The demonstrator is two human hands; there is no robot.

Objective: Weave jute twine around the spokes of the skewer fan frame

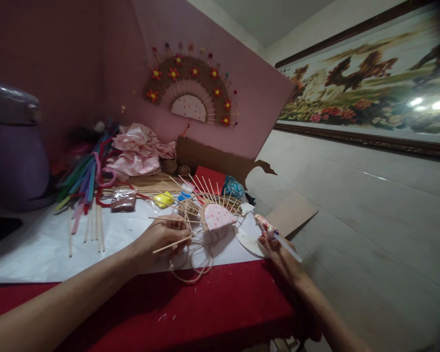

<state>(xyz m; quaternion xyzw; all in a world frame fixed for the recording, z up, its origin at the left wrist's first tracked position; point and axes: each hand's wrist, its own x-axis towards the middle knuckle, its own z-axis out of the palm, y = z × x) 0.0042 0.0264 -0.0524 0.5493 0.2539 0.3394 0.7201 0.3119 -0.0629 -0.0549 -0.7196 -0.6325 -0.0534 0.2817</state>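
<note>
My left hand [170, 234] is closed round the left side of a fan-shaped craft, gripping its thin wooden sticks and some twine. The craft has a pink dotted half-circle [218, 217] at its centre, with sticks spreading out from it. A loose loop of twine [192, 279] hangs below my left fingers. To the right, my right hand [276, 247] is wrapped round a glue gun [266, 224] with a patterned body; a clear glue stick [289, 248] sticks out of its back end. The gun is apart from the craft.
Pipe cleaners [88, 178], crumpled pink cloth [137, 151], a yellow packet [164, 199] and a blue yarn ball [233, 187] lie behind. A flowered half-round craft [194, 66] is on the pink board. A purple container [14, 146] stands left; cardboard [291, 212] lies right.
</note>
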